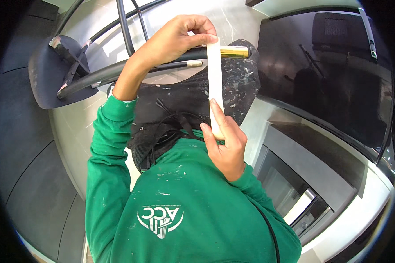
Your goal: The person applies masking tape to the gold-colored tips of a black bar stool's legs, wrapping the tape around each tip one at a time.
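Note:
A strip of cream masking tape [215, 72] runs taut between my two hands, above my lap. My left hand [180, 39] pinches its upper end between thumb and fingertips. Lower down, my right hand [227, 142] grips what looks like the tape roll [217, 130], seen edge-on and partly covered by the fingers. Behind the strip, a black stool leg [114, 71] lies across my lap, ending in a shiny gold tip [234, 52]. A thinner black bar with a pale end [194, 63] sits just below it.
The stool's dark seat [41, 79] is tipped on its side at the left, its other legs reaching upward. At the right stand a glossy black cooktop [324, 79] and a built-in oven [298, 188]. Dark cabinet fronts [26, 153] line the left. Pale tiles cover the floor [232, 22].

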`<state>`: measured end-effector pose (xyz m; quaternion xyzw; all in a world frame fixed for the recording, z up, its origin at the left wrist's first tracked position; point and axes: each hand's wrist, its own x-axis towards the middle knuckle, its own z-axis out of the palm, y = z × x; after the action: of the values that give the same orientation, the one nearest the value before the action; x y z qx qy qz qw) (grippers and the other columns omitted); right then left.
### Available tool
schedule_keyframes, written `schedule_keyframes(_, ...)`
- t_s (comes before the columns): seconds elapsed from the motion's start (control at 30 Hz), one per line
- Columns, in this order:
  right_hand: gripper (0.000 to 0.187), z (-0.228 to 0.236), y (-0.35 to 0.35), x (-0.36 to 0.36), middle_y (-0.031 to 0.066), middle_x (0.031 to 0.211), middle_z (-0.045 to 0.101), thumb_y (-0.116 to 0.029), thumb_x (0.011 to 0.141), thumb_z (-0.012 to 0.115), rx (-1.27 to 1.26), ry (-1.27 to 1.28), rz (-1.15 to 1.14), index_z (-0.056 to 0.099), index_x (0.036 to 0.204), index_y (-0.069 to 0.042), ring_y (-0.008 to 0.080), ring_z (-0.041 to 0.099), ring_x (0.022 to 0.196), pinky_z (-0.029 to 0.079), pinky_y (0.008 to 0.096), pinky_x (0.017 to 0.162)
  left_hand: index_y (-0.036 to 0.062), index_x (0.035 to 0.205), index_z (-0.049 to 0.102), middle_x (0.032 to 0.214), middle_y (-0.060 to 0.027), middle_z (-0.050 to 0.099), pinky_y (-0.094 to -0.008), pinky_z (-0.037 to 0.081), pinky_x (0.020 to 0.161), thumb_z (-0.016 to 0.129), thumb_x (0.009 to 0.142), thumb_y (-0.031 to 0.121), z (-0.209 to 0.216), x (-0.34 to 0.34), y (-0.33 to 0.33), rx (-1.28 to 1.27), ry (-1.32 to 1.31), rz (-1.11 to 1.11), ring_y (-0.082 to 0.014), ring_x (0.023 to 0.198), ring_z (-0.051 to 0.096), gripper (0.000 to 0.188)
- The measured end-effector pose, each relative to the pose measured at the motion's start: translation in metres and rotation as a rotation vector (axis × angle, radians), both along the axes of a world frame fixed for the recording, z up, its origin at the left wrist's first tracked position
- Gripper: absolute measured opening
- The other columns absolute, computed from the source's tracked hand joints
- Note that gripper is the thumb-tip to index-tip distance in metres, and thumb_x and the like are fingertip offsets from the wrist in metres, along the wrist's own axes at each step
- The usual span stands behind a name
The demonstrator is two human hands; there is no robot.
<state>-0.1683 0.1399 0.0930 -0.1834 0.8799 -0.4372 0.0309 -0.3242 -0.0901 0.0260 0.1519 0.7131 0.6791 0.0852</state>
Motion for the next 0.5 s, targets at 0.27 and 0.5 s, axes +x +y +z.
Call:
schedule_keyframes(0.27,0.067,-0.0013,0.0025,-0.0012,0.0116,0.078,0.06,0.004,0.084,0.082,-0.004,0.06,0.002,0.062,0.147,-0.003,0.0235,0.059,0.064,0.051,0.0384,0.063,0.0011,0.102,0.07,0.092,0.0029,0.066,-0.0263,0.051,0.085,0.07,0.104,0.017,0.0017,-0.0011,0.0036,0.026,-0.001,-0.006,-0.0064,0.09,0.06,0.016)
schedule_keyframes(0.5,0.066,-0.0036,0.0018,-0.0017,0.012,0.078,0.06,0.005,0.085,0.082,-0.02,0.054,-0.001,0.062,0.148,-0.002,0.0232,0.059,0.064,0.051,0.0381,0.063,0.0014,0.103,0.07,0.091,0.0034,0.066,-0.0252,0.051,0.082,0.071,0.104,0.019,-0.0017,-0.0021,0.0035,0.007,0.015,-0.005,-0.0063,0.088,0.059,0.018)
